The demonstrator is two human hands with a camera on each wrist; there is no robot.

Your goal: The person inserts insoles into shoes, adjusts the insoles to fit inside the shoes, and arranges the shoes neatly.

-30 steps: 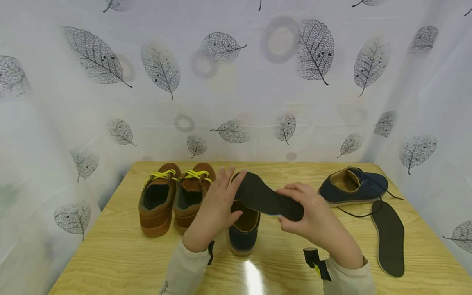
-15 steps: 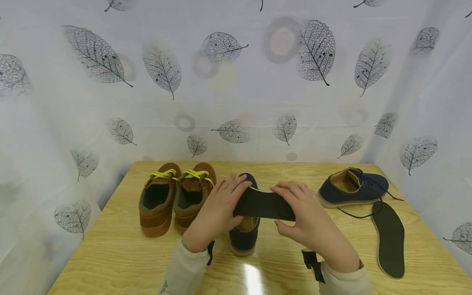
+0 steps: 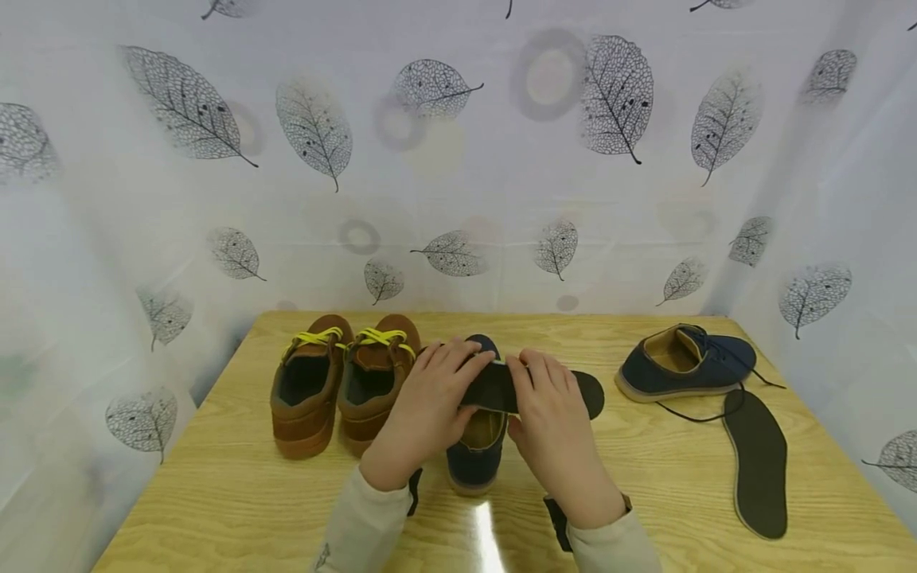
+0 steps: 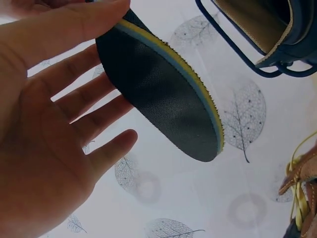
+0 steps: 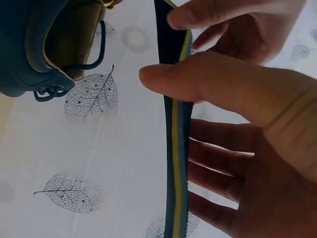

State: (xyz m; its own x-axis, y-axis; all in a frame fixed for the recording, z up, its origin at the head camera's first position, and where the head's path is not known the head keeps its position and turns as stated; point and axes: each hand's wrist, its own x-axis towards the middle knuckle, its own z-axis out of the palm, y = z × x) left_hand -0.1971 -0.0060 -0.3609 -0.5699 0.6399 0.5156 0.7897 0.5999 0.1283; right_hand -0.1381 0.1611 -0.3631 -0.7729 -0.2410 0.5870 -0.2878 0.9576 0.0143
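Held insole (image 3: 494,390): mid-frame in the head view, raised over the heel-end opening of the centre navy shoe (image 3: 474,464); black mesh-like face, yellow and blue-grey layers along its edge, rounded end sticking out past the right hand (image 3: 548,406).
Grip: left hand (image 3: 433,394) and right hand both pinch the insole, thumbs on one side, fingers on the other.
Insole count: two; loose insole (image 3: 758,465) lies flat at lower right.
Shoe count: four; two navy lace-ups, two brown lace-ups (image 3: 304,430) with yellow laces, left of centre.
Right navy shoe (image 3: 673,382): on its sole, toe to the right, lace trailing onto the loose insole.
Table (image 3: 215,485): back edge meets leaf-print sheet (image 3: 494,183); right edge near loose insole; wood shows lower left and between centre and right navy shoes.
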